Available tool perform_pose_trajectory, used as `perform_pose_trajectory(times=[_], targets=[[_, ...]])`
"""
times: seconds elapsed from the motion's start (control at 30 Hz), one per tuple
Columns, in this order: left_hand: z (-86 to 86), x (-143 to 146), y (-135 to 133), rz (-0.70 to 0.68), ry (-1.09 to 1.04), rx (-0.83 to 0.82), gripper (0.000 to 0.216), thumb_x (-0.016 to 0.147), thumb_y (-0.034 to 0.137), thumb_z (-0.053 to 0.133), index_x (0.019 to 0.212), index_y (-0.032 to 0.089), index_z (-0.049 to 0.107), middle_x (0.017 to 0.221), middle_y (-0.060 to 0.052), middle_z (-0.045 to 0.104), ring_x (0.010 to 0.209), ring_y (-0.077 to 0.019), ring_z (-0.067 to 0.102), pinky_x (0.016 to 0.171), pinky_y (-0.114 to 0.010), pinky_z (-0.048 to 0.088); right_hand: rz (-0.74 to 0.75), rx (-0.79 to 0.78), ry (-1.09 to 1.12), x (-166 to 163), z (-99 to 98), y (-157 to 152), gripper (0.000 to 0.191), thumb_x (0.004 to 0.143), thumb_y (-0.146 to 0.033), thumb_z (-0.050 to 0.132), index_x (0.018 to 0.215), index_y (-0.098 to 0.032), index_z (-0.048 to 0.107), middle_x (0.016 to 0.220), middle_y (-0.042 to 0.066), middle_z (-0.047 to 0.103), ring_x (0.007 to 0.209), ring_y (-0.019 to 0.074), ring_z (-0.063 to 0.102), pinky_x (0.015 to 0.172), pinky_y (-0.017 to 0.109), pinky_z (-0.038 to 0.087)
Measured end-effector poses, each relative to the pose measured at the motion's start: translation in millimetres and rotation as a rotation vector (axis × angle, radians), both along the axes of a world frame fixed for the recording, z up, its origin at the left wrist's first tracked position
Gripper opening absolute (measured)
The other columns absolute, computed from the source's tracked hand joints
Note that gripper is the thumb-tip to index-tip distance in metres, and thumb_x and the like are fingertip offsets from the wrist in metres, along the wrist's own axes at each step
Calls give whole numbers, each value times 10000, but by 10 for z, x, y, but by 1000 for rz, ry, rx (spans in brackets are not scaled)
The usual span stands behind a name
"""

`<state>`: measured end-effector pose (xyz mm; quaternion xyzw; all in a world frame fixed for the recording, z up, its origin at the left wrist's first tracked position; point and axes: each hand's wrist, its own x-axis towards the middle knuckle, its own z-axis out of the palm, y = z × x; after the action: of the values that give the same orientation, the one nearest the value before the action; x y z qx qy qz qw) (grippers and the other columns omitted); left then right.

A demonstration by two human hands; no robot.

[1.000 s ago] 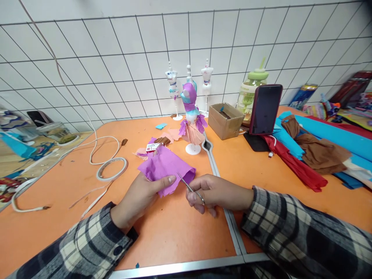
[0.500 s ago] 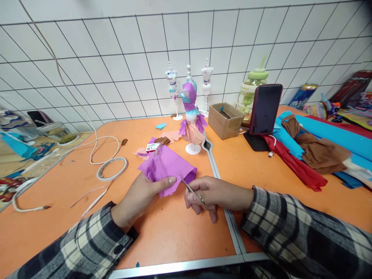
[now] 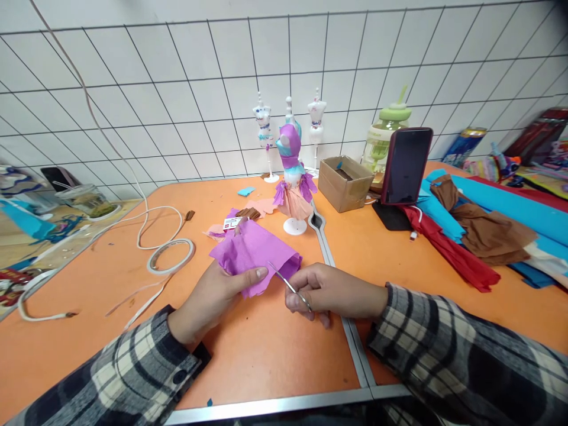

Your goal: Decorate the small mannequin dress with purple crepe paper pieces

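My left hand (image 3: pixel 222 290) grips a sheet of purple crepe paper (image 3: pixel 260 254), its thumb lying on top near the lower edge. In my right hand (image 3: pixel 317 290) is a pair of small metal scissors (image 3: pixel 289 285), the fingers curled about the handles. The blades point up and left, with their tips over the paper's right part. Just beyond the paper stands a small mannequin (image 3: pixel 290 160) dressed in purple, blue and peach paper. Peach scraps, brown strips (image 3: pixel 248 213) and a small white box (image 3: pixel 232 223) lie behind the sheet.
A roll of tape (image 3: pixel 171 256) and a white cable (image 3: pixel 146 207) lie at left. Farther back are white mannequins (image 3: pixel 316 115), a cardboard box (image 3: pixel 346 183), a green-lidded bottle (image 3: pixel 390 127) and a phone on a stand (image 3: pixel 407 168). Coloured crepe paper (image 3: pixel 492 225) lies at right.
The scissors have moved slightly up and left over the purple paper, and my right fingers have curled in more. My left hand keeps its hold on the paper.
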<state>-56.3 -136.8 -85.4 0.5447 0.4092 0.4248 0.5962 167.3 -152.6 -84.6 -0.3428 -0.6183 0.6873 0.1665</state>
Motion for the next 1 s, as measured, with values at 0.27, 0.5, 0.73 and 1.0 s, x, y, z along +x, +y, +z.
perform_pose_trajectory(times=[0.27,0.5,0.73,1.0], targets=[[23,18,-3,-3,-66,-30,529,731,249,828,1205,192,602,1223,-110,683,1127,-287,640,1003,-415,476,-29,6,-60,-21,53,-22,369,816,-518,696,792,-159,618,601,-61,504,408,52,471,352,165,384],[10,12,-6,-64,-100,-64,438,751,214,815,1156,183,651,1192,-114,718,1094,-282,668,1000,-404,492,12,-94,25,-46,119,-58,570,760,-660,691,976,-135,644,728,-35,474,527,57,357,357,155,442],[63,57,-27,-76,-183,-141,314,755,158,797,1054,177,701,1048,-78,767,983,-242,716,933,-363,540,27,-78,-76,-47,42,-31,478,813,-585,687,969,-135,649,737,-18,500,537,56,390,361,134,435],[101,88,-41,-64,-250,-207,145,747,129,796,875,171,744,736,-13,738,653,-145,674,728,-255,563,58,-245,97,-30,52,-42,500,761,-580,751,1006,-171,599,811,-25,487,578,48,395,412,115,454]])
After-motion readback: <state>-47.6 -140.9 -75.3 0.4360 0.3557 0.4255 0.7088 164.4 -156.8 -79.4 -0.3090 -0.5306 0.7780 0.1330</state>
